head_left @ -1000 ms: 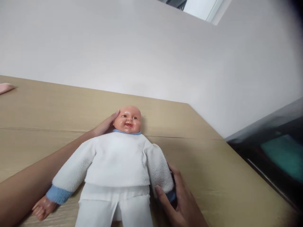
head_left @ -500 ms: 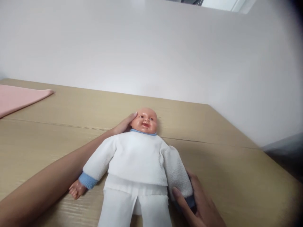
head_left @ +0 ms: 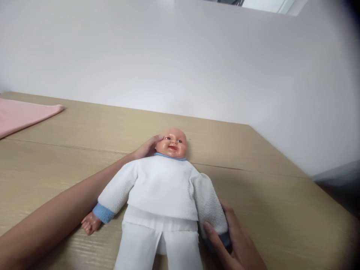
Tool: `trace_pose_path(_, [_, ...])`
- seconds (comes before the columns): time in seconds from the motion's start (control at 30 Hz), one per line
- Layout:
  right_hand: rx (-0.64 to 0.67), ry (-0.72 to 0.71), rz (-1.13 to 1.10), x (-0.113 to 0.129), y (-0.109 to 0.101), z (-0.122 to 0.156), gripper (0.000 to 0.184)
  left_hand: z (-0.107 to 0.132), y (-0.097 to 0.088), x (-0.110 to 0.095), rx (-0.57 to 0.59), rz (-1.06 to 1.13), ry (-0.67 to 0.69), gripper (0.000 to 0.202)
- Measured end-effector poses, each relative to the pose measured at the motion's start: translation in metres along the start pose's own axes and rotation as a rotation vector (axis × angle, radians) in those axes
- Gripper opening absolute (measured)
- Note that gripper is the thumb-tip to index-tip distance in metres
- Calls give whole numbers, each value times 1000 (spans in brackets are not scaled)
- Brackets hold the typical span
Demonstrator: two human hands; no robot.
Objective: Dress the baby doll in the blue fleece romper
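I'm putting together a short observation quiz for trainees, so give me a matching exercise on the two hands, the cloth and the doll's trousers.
Column one
1. Left hand
2. Right hand
3. Cloth
4. Trousers on the doll

Column two
A. White
B. At the cuff end of a sleeve
C. Pink, on the table, at the picture's left edge
D. Against the side of the doll's head

Right pairs: 1-D, 2-B, 3-C, 4-A

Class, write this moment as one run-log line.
doll: face up on table | left hand: at side of its head | right hand: around its sleeve | pink cloth: on table, left picture edge
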State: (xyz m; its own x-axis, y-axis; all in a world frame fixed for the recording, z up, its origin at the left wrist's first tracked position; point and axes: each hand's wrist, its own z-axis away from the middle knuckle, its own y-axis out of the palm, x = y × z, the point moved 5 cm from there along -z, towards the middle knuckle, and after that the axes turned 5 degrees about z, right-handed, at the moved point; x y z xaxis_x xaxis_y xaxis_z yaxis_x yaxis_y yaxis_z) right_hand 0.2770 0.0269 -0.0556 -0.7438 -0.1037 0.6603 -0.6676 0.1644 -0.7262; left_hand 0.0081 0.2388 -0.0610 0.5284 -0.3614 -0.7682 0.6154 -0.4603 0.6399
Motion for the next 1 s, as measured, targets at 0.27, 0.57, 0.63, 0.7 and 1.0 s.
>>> trace_pose_path(0.27, [88, -49, 25, -9, -3, -5, 60, 1, -1, 0, 2, -35, 79, 52])
trace_pose_path(0.57, [124, -68, 55, -14, -5, -7, 61, 0, -2, 2, 19, -17, 57, 55])
trace_pose_path(0.63, [139, -71, 59, -12, -6, -8, 61, 0, 0, 0, 18, -26, 55, 54])
trace_pose_path(0.7, [137, -72, 57, -11, -7, -8, 61, 1, 1, -2, 7, -40, 54, 51])
trace_pose_path(1.0, [57, -31, 20, -5, -3, -4, 61, 0, -4, -1, -60, -37, 21, 53])
